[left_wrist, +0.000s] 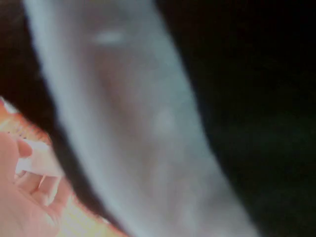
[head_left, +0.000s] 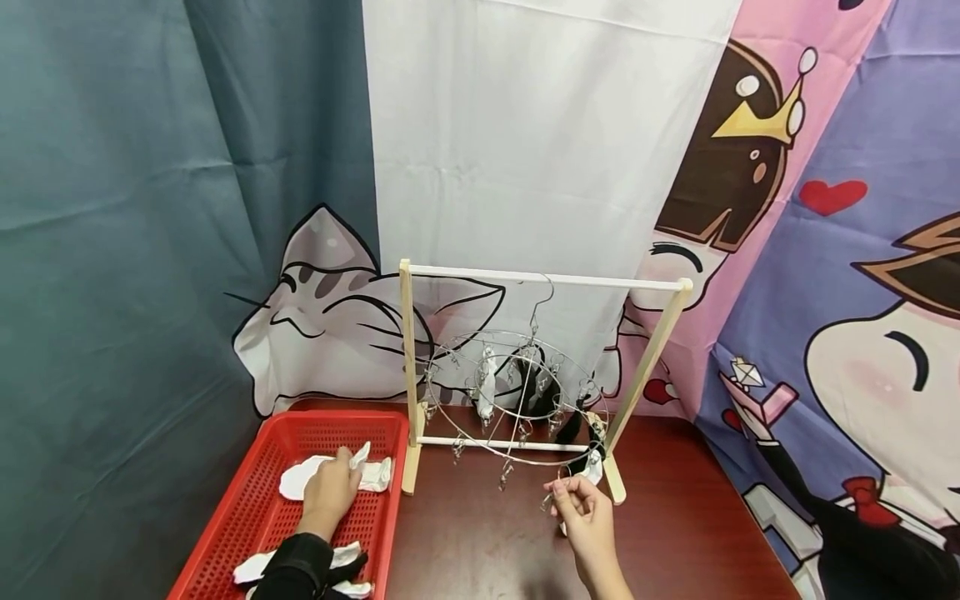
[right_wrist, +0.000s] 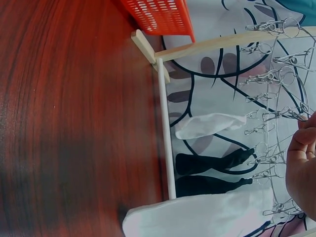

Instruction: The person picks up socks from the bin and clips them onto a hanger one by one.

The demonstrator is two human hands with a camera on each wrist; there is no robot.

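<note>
My left hand [head_left: 330, 492] is down in the red basket [head_left: 217, 533], gripping a white sock [head_left: 362, 455]; more white sock fabric [head_left: 298, 477] lies on both sides of it. In the left wrist view the fingers curl around white cloth [left_wrist: 40, 160], but blurred material covers most of that frame. At the near rim of the round wire hanger, my right hand [head_left: 588, 517] pinches a metal clip [head_left: 547, 502] between thumb and fingers. Socks hang from other clips on the hanger: a white sock [right_wrist: 210, 126], black socks [right_wrist: 210, 162] and a larger white one [right_wrist: 197, 215].
A wooden stand with a white top bar [head_left: 480, 273] carries the hanger by its hook [head_left: 542, 304]. More white and black socks [head_left: 348, 571] lie in the basket's near end. The brown table [head_left: 465, 550] extends in front, with printed curtains [head_left: 555, 150] behind.
</note>
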